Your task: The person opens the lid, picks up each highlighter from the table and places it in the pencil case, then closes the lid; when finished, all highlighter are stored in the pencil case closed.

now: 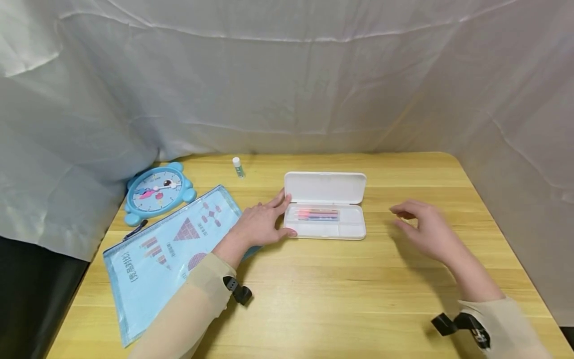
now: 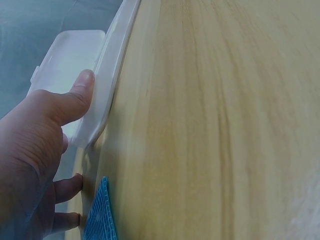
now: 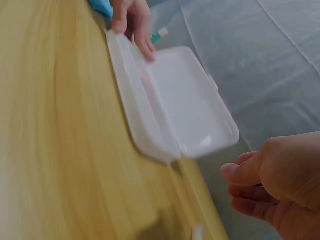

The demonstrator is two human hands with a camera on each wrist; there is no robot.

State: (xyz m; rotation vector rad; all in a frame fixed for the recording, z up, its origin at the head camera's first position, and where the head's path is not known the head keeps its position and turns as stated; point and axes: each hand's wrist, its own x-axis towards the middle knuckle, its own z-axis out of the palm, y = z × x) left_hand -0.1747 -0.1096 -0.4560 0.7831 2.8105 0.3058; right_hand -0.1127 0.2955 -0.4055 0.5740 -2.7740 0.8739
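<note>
A white pencil case [image 1: 325, 230] lies on the wooden table with its lid [image 1: 325, 187] raised. Several pens [image 1: 318, 215] with pink and bluish parts lie in its back compartment. My left hand [image 1: 262, 223] holds the case's left end, thumb at the front corner and fingers toward the hinge; in the left wrist view the thumb [image 2: 80, 97] presses on the front wall. Off to the right of the case, above the table, my right hand [image 1: 428, 230] hangs with loosely bent fingers. Nothing held shows in it, though the right wrist view hides part of the palm.
A blue zip pouch [image 1: 157, 264] with printed shapes lies at the left, partly under the left forearm. Behind it is a blue toy clock [image 1: 159, 191]. A small glue stick [image 1: 238, 168] stands near the back edge. Grey cloth [image 1: 287, 89] hangs behind the table.
</note>
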